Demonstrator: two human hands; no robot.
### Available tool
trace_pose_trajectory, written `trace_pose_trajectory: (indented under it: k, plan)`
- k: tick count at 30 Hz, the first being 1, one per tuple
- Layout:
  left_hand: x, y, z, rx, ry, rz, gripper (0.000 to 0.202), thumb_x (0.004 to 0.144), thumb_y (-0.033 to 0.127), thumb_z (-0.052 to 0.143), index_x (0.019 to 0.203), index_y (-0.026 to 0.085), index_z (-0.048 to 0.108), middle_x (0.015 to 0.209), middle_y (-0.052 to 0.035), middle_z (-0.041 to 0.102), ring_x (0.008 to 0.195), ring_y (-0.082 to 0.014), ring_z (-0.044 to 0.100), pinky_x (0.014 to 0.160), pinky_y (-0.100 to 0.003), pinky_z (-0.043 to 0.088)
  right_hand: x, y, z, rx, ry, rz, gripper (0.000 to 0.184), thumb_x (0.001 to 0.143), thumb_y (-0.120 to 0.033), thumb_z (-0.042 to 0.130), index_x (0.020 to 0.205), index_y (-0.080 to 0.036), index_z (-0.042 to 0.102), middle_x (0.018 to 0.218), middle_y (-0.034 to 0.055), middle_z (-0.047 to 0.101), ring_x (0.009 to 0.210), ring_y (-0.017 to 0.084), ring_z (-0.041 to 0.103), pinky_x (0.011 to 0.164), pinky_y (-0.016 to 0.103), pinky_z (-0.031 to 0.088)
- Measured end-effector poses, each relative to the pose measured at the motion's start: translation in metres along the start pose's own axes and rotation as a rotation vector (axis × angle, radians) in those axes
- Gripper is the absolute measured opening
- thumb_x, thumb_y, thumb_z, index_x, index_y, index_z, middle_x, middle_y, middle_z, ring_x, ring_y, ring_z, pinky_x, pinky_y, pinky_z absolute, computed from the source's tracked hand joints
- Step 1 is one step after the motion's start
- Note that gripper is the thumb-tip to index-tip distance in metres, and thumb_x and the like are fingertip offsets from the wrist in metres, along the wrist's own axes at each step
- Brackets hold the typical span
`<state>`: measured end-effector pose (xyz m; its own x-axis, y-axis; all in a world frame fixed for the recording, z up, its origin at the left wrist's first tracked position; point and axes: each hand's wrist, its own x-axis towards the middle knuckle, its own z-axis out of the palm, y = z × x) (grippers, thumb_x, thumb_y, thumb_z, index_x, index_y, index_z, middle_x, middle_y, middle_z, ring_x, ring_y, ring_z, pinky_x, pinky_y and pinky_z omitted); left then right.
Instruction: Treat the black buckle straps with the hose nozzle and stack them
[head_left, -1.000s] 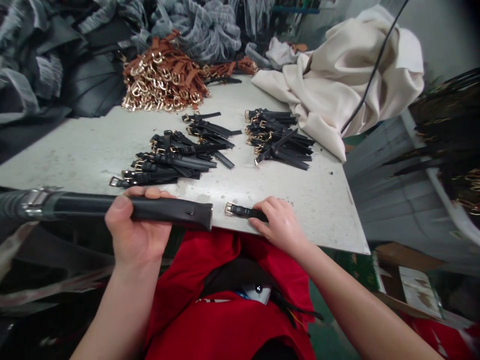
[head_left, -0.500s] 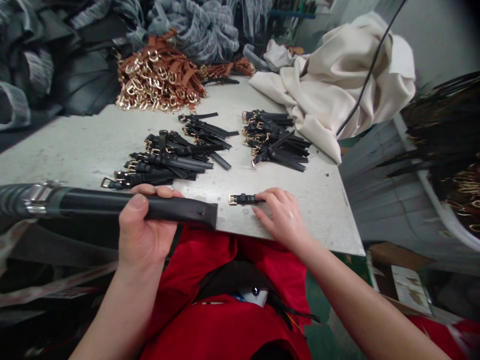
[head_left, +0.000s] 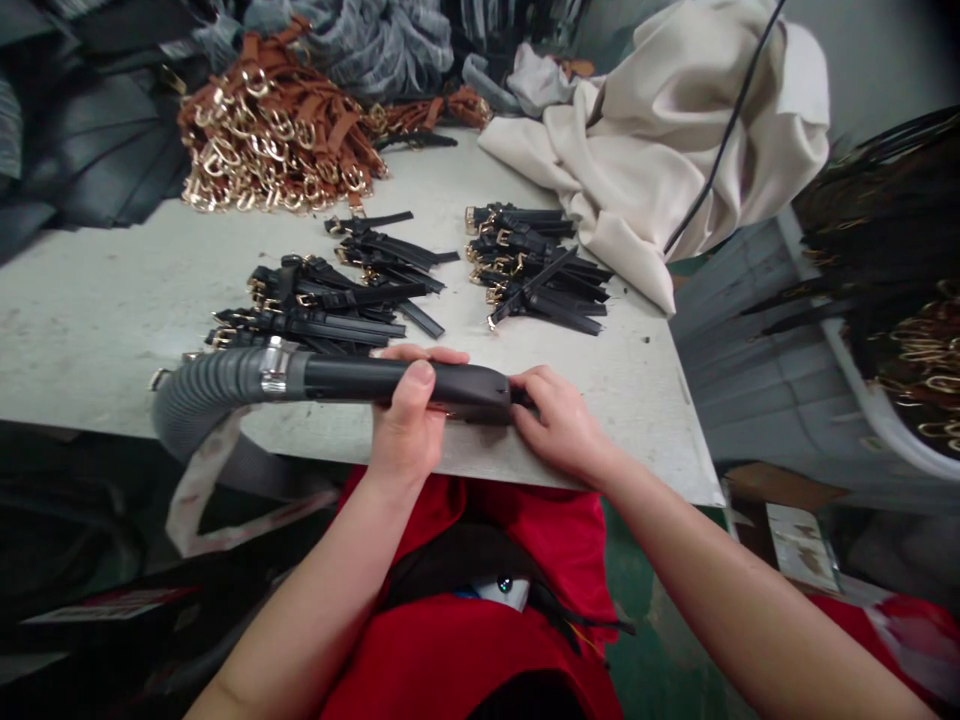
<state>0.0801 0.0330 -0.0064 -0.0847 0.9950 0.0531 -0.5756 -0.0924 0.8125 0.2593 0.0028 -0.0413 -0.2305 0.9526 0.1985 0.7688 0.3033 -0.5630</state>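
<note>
My left hand (head_left: 409, 425) is wrapped round a black hose nozzle (head_left: 469, 385) with a flat, widened end. A metal clamp (head_left: 274, 368) joins the nozzle to a grey corrugated hose (head_left: 214, 390). Close to the nozzle's mouth, my right hand (head_left: 555, 425) pinches the end of a short black buckle strap (head_left: 523, 397) at the tabletop. The nozzle lies over most of this strap, and its buckle is nearly hidden. Behind the hands are black buckle straps in a left pile (head_left: 322, 310) and a right pile (head_left: 544, 265).
Brown straps with gold rings (head_left: 277, 140) are heaped at the back left of the table (head_left: 442, 455). Cream fabric (head_left: 622, 170) drapes over the back right. A grey bin (head_left: 780, 370) of straps and gold hardware stands beyond the right edge. A dark cable (head_left: 724, 140) hangs there.
My left hand has carried the nozzle to the right, over the strap by my right hand. The hose now bends above the table's left front. My right hand stays at the strap; the view has shifted slightly.
</note>
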Motion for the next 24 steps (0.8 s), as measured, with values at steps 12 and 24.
trace_pose_trajectory:
  k: [12,24]
  plan:
    - [-0.003,0.006,0.011,0.132,-0.169,0.061,0.022,0.067,0.032,0.078,0.078,0.023,0.062,0.071,0.0007,0.071,0.074,-0.0179,0.066,0.076,-0.033,0.054,-0.003,0.003,0.004,0.083,0.087,0.062,0.048,0.08,-0.012,0.045,0.128,-0.016,0.048,0.102,0.0119,0.064,0.092,0.024,0.06,0.083,0.042,0.049]
    - [0.006,0.012,0.012,0.156,-0.095,0.03,0.02,0.066,0.03,0.076,0.074,0.022,0.059,0.068,0.0015,0.068,0.072,-0.0183,0.067,0.074,-0.033,0.054,-0.001,0.002,0.002,0.043,0.083,0.064,0.038,0.082,-0.012,0.043,0.118,-0.015,0.056,0.101,0.0127,0.064,0.092,0.024,0.06,0.083,0.041,0.049]
